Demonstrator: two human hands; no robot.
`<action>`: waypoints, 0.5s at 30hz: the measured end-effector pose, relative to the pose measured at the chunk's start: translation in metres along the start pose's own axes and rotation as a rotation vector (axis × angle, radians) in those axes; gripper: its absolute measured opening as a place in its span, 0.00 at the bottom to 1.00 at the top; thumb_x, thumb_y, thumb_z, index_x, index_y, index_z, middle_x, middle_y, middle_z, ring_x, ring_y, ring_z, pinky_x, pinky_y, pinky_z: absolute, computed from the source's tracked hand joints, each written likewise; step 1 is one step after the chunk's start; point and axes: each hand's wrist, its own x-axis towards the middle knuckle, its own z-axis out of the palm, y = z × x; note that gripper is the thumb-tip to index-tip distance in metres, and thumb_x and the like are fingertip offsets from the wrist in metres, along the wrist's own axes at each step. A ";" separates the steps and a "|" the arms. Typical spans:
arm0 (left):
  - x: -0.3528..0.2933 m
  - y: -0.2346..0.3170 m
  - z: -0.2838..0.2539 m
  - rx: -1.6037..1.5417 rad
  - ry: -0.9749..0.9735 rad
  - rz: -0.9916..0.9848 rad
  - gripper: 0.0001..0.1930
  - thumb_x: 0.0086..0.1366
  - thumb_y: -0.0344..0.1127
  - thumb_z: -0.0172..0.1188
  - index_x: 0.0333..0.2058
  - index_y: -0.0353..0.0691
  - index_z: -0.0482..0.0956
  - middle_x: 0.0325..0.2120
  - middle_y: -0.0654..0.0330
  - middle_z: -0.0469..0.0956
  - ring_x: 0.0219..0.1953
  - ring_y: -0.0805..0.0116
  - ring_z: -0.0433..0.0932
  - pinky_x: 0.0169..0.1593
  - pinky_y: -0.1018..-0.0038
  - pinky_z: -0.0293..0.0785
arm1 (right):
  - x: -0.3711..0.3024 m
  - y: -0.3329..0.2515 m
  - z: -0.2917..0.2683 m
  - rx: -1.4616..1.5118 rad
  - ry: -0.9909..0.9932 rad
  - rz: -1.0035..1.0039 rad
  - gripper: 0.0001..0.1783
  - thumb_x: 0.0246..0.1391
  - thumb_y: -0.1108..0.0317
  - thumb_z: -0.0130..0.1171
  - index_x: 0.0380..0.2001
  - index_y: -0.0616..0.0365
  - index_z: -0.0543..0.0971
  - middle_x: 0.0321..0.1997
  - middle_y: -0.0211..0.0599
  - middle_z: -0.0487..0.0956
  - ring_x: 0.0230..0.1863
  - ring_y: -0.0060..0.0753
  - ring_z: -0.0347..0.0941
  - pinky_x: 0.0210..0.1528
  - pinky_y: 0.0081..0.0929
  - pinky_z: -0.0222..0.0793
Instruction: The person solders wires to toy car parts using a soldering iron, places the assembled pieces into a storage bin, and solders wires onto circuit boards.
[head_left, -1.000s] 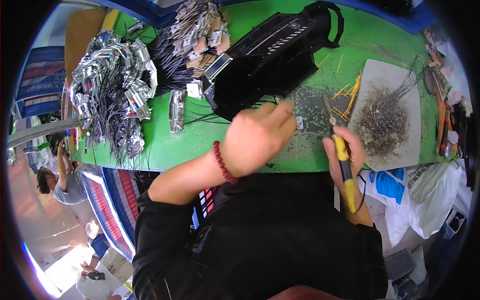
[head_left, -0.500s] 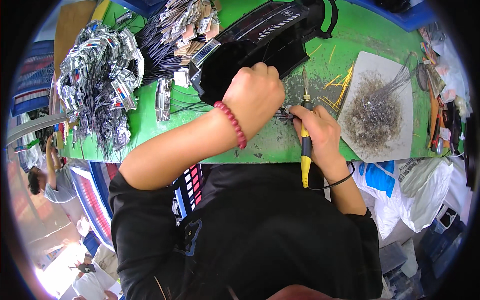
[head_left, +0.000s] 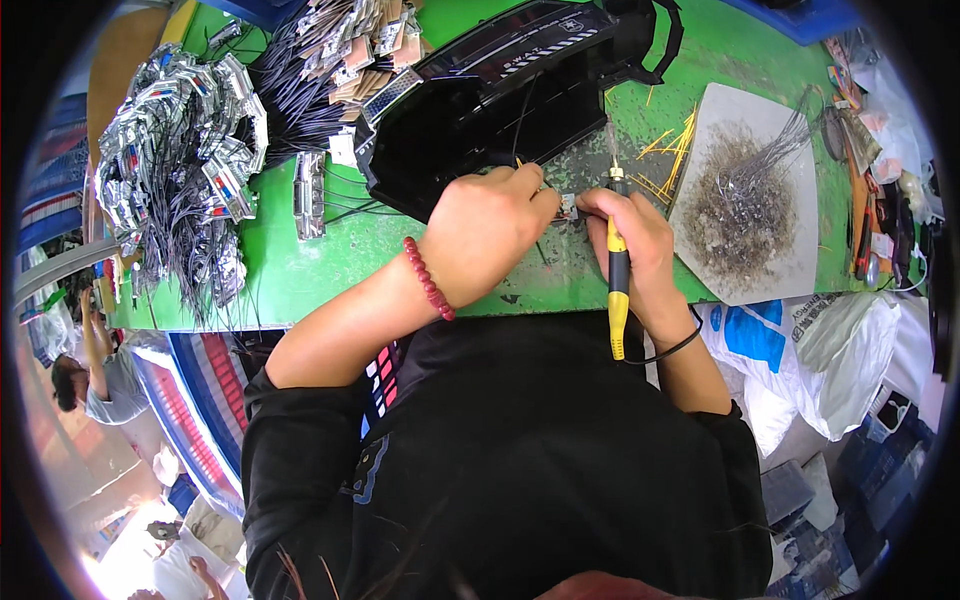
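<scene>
My right hand (head_left: 640, 240) is closed round a yellow-and-black soldering iron (head_left: 619, 275), its metal tip pointing away from me. Between the fingertips of both hands shows a small board (head_left: 568, 207), touched by the right thumb and fingers. My left hand (head_left: 488, 232), below a red bead bracelet (head_left: 428, 279), is closed in a pinch beside that board. A tiny yellow tip pokes up behind its fingers, but what they hold is mostly hidden. Just beyond the left hand lies a large black plastic shell (head_left: 450, 135), open side up, with a thin dark wire across it.
On the left of the green table (head_left: 275, 285) lie a heap of silvery modules with black wires (head_left: 185, 150) and a pile of wired brown boards (head_left: 365, 50). Yellow sticks (head_left: 684, 145) sit near a grey sheet (head_left: 735, 285) bearing dark scraps. Tools (head_left: 865, 220) line the right edge.
My left hand has come down and left off the black shell to beside the right fingertips, its fingers now pinched. The small board shows more clearly. My right hand keeps the soldering iron.
</scene>
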 end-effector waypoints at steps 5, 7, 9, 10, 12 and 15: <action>0.003 -0.002 0.019 0.067 0.036 -0.018 0.07 0.49 0.31 0.61 0.27 0.42 0.73 0.26 0.62 0.71 0.29 0.65 0.76 0.31 0.70 0.74 | -0.006 0.003 0.004 0.050 0.070 0.070 0.21 0.41 0.83 0.66 0.41 0.52 0.80 0.24 0.34 0.75 0.24 0.35 0.68 0.26 0.31 0.64; 0.006 -0.007 0.021 0.048 0.032 0.019 0.06 0.49 0.31 0.61 0.26 0.42 0.72 0.25 0.62 0.71 0.28 0.64 0.75 0.31 0.70 0.74 | -0.007 0.003 0.003 0.053 0.022 0.101 0.21 0.41 0.82 0.67 0.41 0.52 0.80 0.25 0.35 0.76 0.25 0.36 0.70 0.27 0.31 0.66; 0.009 -0.010 0.023 0.032 0.029 0.057 0.06 0.49 0.30 0.61 0.25 0.42 0.72 0.24 0.62 0.71 0.28 0.63 0.75 0.31 0.69 0.74 | -0.006 0.003 0.003 0.074 0.026 0.099 0.22 0.40 0.81 0.67 0.42 0.52 0.80 0.27 0.36 0.77 0.26 0.37 0.71 0.28 0.31 0.67; 0.011 -0.012 0.026 -0.014 0.055 0.031 0.06 0.50 0.30 0.61 0.25 0.42 0.73 0.24 0.61 0.71 0.28 0.62 0.75 0.32 0.68 0.74 | -0.005 0.002 0.002 0.090 0.033 0.097 0.23 0.40 0.80 0.68 0.43 0.52 0.79 0.28 0.37 0.77 0.27 0.38 0.72 0.29 0.31 0.68; 0.014 -0.010 0.026 -0.061 0.086 0.012 0.05 0.51 0.30 0.61 0.26 0.42 0.74 0.24 0.60 0.72 0.29 0.60 0.76 0.32 0.67 0.74 | -0.005 -0.002 -0.001 0.131 0.048 0.127 0.24 0.40 0.79 0.69 0.44 0.52 0.79 0.30 0.38 0.78 0.28 0.39 0.73 0.30 0.31 0.69; 0.015 -0.002 0.028 -0.173 0.103 -0.155 0.05 0.52 0.31 0.64 0.28 0.41 0.78 0.24 0.59 0.76 0.30 0.57 0.78 0.33 0.65 0.75 | -0.005 -0.002 -0.005 0.142 0.071 0.154 0.27 0.38 0.74 0.73 0.46 0.52 0.78 0.30 0.37 0.75 0.29 0.40 0.72 0.32 0.32 0.69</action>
